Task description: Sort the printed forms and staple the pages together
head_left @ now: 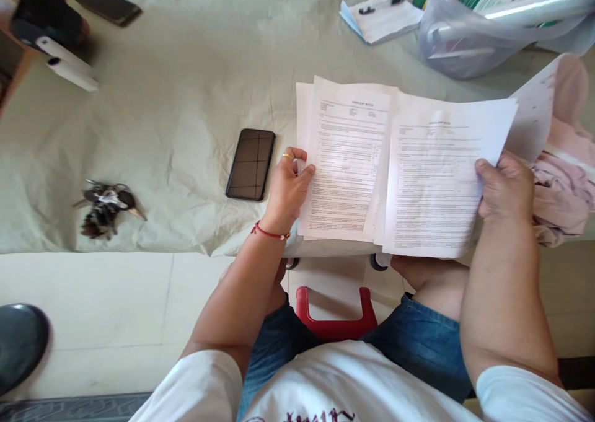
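Note:
I hold printed paper sheets over the table's near edge. My left hand (287,186), with a gold ring and a red bracelet, pinches the left edge of one stack of printed sheets (346,162). My right hand (504,186) grips the right edge of a second printed sheet (437,180), which overlaps the first stack. Both sheets carry dense lines of text under a short heading. A further sheet (534,109) sticks out behind at the right.
A black phone (251,163) lies left of my left hand on the grey-green table cloth (186,100). A bunch of keys (105,206) lies at the near left. Far away are another phone (108,4), a notepad with a pen (382,14), a clear plastic tub (488,25) and pink cloth (564,180).

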Tool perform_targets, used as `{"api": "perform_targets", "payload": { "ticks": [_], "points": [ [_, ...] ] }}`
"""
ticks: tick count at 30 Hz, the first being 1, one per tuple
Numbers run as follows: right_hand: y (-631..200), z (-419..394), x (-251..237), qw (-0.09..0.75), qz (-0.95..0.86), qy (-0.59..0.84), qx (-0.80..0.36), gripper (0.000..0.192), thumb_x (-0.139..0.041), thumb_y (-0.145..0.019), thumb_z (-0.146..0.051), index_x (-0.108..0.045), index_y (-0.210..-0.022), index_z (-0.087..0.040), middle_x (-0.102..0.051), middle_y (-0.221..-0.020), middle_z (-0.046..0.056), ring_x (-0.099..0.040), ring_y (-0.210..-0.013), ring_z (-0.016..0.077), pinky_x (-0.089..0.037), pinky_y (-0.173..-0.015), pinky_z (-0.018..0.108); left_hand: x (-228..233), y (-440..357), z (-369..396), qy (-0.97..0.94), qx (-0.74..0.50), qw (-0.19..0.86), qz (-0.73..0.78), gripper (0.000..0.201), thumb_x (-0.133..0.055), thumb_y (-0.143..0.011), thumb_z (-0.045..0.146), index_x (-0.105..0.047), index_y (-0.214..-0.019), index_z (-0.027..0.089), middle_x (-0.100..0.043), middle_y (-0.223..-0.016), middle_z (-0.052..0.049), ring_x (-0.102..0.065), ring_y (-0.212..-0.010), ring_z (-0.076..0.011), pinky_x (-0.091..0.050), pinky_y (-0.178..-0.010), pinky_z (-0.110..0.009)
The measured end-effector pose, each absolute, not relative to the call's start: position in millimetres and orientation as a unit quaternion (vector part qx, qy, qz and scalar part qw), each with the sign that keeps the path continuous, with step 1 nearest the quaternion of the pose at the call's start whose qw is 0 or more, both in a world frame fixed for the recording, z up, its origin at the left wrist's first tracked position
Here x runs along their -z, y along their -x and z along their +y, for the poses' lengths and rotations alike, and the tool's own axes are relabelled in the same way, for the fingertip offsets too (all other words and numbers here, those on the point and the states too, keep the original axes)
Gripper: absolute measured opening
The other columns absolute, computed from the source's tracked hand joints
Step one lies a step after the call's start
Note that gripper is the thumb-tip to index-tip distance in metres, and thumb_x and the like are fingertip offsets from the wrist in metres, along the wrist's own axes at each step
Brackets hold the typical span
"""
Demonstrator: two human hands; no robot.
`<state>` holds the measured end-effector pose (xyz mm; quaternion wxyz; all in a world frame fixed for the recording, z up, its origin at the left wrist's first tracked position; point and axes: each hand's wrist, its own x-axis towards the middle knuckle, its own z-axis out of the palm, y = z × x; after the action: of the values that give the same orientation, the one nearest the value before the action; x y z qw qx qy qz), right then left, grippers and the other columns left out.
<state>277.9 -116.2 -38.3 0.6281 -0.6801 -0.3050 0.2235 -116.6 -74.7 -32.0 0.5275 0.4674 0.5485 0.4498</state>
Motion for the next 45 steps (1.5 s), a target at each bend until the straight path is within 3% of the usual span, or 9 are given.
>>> {"api": "perform_targets", "payload": {
  "ticks": [12, 19, 24, 27, 29, 33, 36, 41, 45],
  "points": [
    [-287, -119, 39, 0.614, -0.281, 0.714, -0.182, 0.016, -0.078, -0.069, -0.014, -0.081, -0.084, -0.021, -0.081, -0.092, 0.008, -0.071, -0.078, 0.0228, -0.065, -0.091, 0.05, 27, 125, -72, -0.444, -0.485, 0.494, 0.569, 0.071, -0.076, -0.091, 0.013, -0.048, -0.154, 0.031, -0.072, -0.092, 0.001, -0.075, -0.082, -0.0211, -0.057, -0.08, -0.035],
    [-293, -119, 43, 0.59, -0.251, 0.735, -0.22, 0.024, -0.075, -0.066, -0.008, -0.082, -0.084, -0.022, -0.081, -0.084, 0.005, -0.069, -0.072, 0.0216, -0.065, -0.088, 0.047, 38, 134, -67, -0.522, -0.463, 0.374, 0.61, 0.067, -0.078, -0.088, 0.009, -0.062, -0.15, 0.028, -0.061, -0.083, 0.003, -0.072, -0.092, -0.025, -0.056, -0.094, -0.041],
    [-292, -119, 41, 0.604, -0.237, 0.717, -0.255, 0.029, -0.074, -0.063, -0.004, -0.081, -0.086, -0.021, -0.082, -0.085, 0.003, -0.072, -0.075, 0.0209, -0.065, -0.092, 0.045, 36, 119, -83, -0.593, -0.506, 0.177, 0.601, 0.063, -0.078, -0.09, 0.012, -0.061, -0.149, 0.028, -0.07, -0.142, -0.014, -0.062, -0.141, -0.0361, -0.05, -0.119, -0.053],
    [-292, -119, 39, 0.621, -0.234, 0.701, -0.261, 0.029, -0.075, -0.06, -0.005, -0.081, -0.083, -0.021, -0.083, -0.085, 0.005, -0.076, -0.081, 0.0249, -0.066, -0.094, 0.049, 36, 95, -116, -0.696, -0.511, 0.112, 0.491, 0.03, -0.062, -0.102, 0.009, -0.069, -0.127, 0.025, -0.077, -0.119, -0.013, -0.071, -0.114, -0.0291, -0.057, -0.098, -0.044],
    [-292, -119, 38, 0.634, -0.238, 0.686, -0.266, 0.029, -0.076, -0.058, -0.006, -0.082, -0.081, -0.021, -0.082, -0.085, 0.005, -0.078, -0.084, 0.0277, -0.067, -0.096, 0.053, 38, 77, -144, -0.788, -0.481, 0.124, 0.363, 0.031, -0.054, -0.102, 0.003, -0.071, -0.117, 0.024, -0.078, -0.099, -0.007, -0.069, -0.091, -0.0234, -0.055, -0.08, -0.036],
    [-294, -120, 38, 0.649, -0.251, 0.67, -0.258, 0.026, -0.084, -0.058, -0.011, -0.081, -0.081, -0.022, -0.081, -0.091, 0.007, -0.079, -0.096, 0.0325, -0.066, -0.096, 0.06, 49, 51, -189, -0.867, -0.41, 0.125, 0.255, 0.02, -0.056, -0.101, 0.006, -0.07, -0.106, 0.02, -0.082, -0.095, -0.007, -0.063, -0.071, -0.0187, -0.05, -0.062, -0.033],
    [-297, -121, 39, 0.658, -0.26, 0.658, -0.258, 0.026, -0.089, -0.058, -0.013, -0.079, -0.081, -0.022, -0.083, -0.099, 0.009, -0.079, -0.101, 0.0334, -0.065, -0.097, 0.062, 52, 46, -198, -0.864, -0.428, 0.115, 0.24, 0.021, -0.059, -0.1, 0.006, -0.069, -0.111, 0.02, -0.084, -0.097, -0.006, -0.067, -0.073, -0.0185, -0.05, -0.065, -0.034],
    [-301, -121, 39, 0.672, -0.243, 0.655, -0.244, 0.027, -0.092, -0.058, -0.011, -0.08, -0.08, -0.021, -0.081, -0.097, 0.007, -0.076, -0.091, 0.0279, -0.064, -0.103, 0.064, 47, 49, -187, -0.822, -0.453, 0.12, 0.323, 0.029, -0.06, -0.098, 0.006, -0.064, -0.123, 0.02, -0.084, -0.118, -0.014, -0.078, -0.111, -0.0299, -0.058, -0.092, -0.043],
    [-304, -120, 42, 0.687, -0.235, 0.646, -0.237, 0.028, -0.091, -0.054, -0.013, -0.081, -0.08, -0.019, -0.078, -0.089, 0.004, -0.074, -0.087, 0.0257, -0.067, -0.101, 0.068, 52, 46, -184, -0.835, -0.378, 0.126, 0.379, 0.029, -0.053, -0.099, 0.002, -0.066, -0.123, 0.013, -0.081, -0.124, -0.019, -0.077, -0.111, -0.0304, -0.063, -0.094, -0.042]
  ]
}}
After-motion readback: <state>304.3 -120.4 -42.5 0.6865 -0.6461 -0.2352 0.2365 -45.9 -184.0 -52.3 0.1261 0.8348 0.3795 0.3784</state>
